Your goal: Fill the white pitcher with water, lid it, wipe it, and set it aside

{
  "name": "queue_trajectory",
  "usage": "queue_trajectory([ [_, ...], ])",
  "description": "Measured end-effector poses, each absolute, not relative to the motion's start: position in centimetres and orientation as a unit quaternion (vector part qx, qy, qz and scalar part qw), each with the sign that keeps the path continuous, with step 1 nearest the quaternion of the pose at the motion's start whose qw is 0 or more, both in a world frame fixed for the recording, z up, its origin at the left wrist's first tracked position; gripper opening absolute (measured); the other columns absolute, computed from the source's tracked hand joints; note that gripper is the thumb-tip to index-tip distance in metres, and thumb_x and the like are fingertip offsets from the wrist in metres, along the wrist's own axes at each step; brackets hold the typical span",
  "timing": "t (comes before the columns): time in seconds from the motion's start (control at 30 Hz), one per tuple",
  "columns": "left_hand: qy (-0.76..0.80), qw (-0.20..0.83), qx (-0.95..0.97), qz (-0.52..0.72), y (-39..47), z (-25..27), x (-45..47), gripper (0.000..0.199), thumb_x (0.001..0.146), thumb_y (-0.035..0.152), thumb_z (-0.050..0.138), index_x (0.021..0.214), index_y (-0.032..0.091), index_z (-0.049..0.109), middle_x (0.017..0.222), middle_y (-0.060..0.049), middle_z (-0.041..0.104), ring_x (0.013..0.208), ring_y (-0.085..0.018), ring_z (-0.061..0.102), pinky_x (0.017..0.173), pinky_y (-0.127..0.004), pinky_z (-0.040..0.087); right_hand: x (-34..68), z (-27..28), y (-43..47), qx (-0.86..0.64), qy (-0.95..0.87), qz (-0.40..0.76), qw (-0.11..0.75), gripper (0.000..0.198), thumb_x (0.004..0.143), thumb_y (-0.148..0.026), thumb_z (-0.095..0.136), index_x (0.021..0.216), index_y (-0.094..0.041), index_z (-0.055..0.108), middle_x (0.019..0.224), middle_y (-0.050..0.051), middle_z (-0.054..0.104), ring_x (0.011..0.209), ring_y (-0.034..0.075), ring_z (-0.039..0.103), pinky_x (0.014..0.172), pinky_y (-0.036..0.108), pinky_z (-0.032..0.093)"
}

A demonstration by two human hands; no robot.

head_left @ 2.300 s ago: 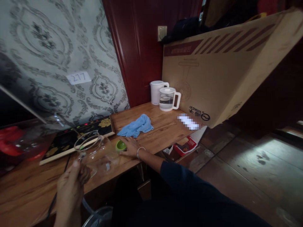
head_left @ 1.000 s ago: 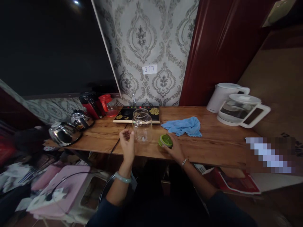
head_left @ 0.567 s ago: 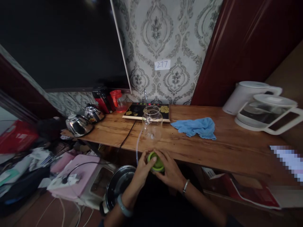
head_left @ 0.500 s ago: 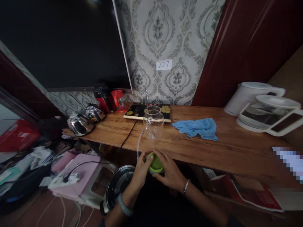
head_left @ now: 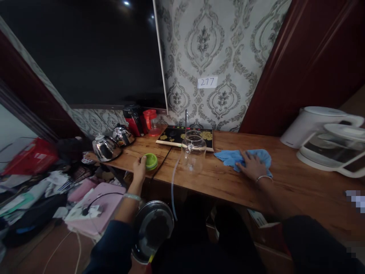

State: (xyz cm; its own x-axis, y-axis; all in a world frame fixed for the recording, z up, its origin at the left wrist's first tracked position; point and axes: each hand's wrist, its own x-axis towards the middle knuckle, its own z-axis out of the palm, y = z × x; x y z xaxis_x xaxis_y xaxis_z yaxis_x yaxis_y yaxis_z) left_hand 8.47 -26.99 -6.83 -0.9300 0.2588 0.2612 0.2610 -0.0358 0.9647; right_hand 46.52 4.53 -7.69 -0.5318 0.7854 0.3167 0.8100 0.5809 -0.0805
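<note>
At the front left edge of the wooden table, my left hand grips a round green lid by its left side. My right hand is on a crumpled blue cloth, its fingers closing into the fabric. Between the hands a clear glass jar stands upright without a lid. A clear tube hangs down over the table edge beside the jar.
Behind the jar lies a black induction cooker with a slim metal tap. Shiny kettles and a red jug stand left, a white kettle and glass pitcher right. A metal pot sits below.
My hands, together on the green lid before, have parted. The left carried the lid leftward over the table edge; the right moved right onto the blue cloth. The view shifted slightly.
</note>
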Motion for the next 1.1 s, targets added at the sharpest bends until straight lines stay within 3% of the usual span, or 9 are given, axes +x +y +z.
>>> queue_trajectory([
  [0.1, -0.749, 0.031, -0.19, -0.635, -26.3, -8.2, 6.1, 0.038, 0.07, 0.05, 0.057, 0.076, 0.013, 0.061, 0.066, -0.002, 0.059, 0.062, -0.015, 0.053, 0.058, -0.025, 0.041, 47.1, -8.4, 4.3, -0.467, -0.878, -0.044, 0.089, 0.05, 0.091, -0.044, 0.037, 0.134, -0.022, 0.052, 0.124, 0.017, 0.06, 0.111, 0.036, 0.051, 0.081, 0.054, 0.045],
  [0.4, -0.864, 0.087, -0.193, -0.457, -25.9, -9.9, 2.9, 0.039, 0.082, 0.044, 0.044, 0.092, 0.013, 0.067, 0.081, -0.011, 0.068, 0.074, -0.023, 0.061, 0.064, -0.03, 0.043, 51.6, -9.2, 1.5, -0.457, -0.883, -0.058, 0.092, 0.042, 0.09, -0.036, 0.039, 0.125, -0.022, 0.059, 0.118, 0.013, 0.063, 0.112, 0.033, 0.051, 0.083, 0.05, 0.046],
  [0.47, -0.885, 0.091, -0.195, -0.413, -25.8, -9.9, 2.7, 0.041, 0.084, 0.042, 0.041, 0.096, 0.013, 0.068, 0.085, -0.014, 0.069, 0.08, -0.026, 0.062, 0.068, -0.032, 0.045, 52.2, -9.4, 1.1, -0.465, -0.874, -0.059, 0.126, 0.042, 0.087, -0.03, 0.042, 0.125, -0.022, 0.058, 0.12, 0.012, 0.062, 0.115, 0.034, 0.05, 0.086, 0.052, 0.045],
  [0.57, -0.9, 0.104, -0.196, -0.376, -25.7, -10.0, 2.8, 0.042, 0.084, 0.039, 0.041, 0.1, 0.011, 0.069, 0.09, -0.016, 0.07, 0.088, -0.03, 0.062, 0.075, -0.036, 0.046, 51.2, -9.1, -0.5, -0.424, -0.87, -0.045, 0.248, 0.048, 0.082, -0.024, 0.045, 0.129, -0.018, 0.054, 0.122, 0.014, 0.06, 0.118, 0.032, 0.05, 0.094, 0.053, 0.044],
  [0.67, -0.896, 0.131, -0.207, -0.37, -25.5, -10.1, 3.1, 0.042, 0.083, 0.036, 0.041, 0.103, 0.012, 0.069, 0.097, -0.017, 0.071, 0.094, -0.03, 0.061, 0.083, -0.039, 0.046, 47.9, -7.8, -3.6, -0.307, -0.879, 0.055, 0.36, 0.05, 0.086, -0.029, 0.045, 0.134, -0.016, 0.048, 0.126, 0.015, 0.058, 0.118, 0.028, 0.052, 0.1, 0.049, 0.044],
  [0.73, -0.892, 0.146, -0.223, -0.364, -25.5, -10.0, 3.3, 0.042, 0.083, 0.035, 0.041, 0.105, 0.012, 0.069, 0.102, -0.016, 0.07, 0.098, -0.03, 0.06, 0.088, -0.041, 0.044, 45.2, -6.6, -6.3, -0.25, -0.879, 0.124, 0.386, 0.048, 0.087, -0.028, 0.044, 0.134, -0.021, 0.049, 0.127, 0.012, 0.058, 0.119, 0.027, 0.052, 0.101, 0.048, 0.045],
  [0.97, -0.896, 0.139, -0.236, -0.349, -25.8, -9.5, 4.0, 0.05, 0.085, 0.04, 0.038, 0.113, 0.01, 0.067, 0.108, -0.018, 0.069, 0.102, -0.032, 0.059, 0.089, -0.043, 0.044, 37.0, -2.7, -12.9, -0.155, -0.84, 0.355, 0.379, 0.035, 0.084, -0.028, 0.053, 0.119, -0.024, 0.06, 0.104, 0.009, 0.065, 0.088, 0.022, 0.062, 0.078, 0.039, 0.054],
  [1.1, -0.893, 0.136, -0.243, -0.352, -25.9, -9.4, 4.0, 0.051, 0.085, 0.042, 0.038, 0.112, 0.01, 0.067, 0.107, -0.018, 0.069, 0.102, -0.032, 0.06, 0.089, -0.042, 0.044, 33.9, -2.1, -13.6, -0.171, -0.783, 0.466, 0.375, 0.029, 0.081, -0.03, 0.057, 0.109, -0.022, 0.063, 0.099, 0.008, 0.066, 0.084, 0.022, 0.062, 0.069, 0.035, 0.053],
])
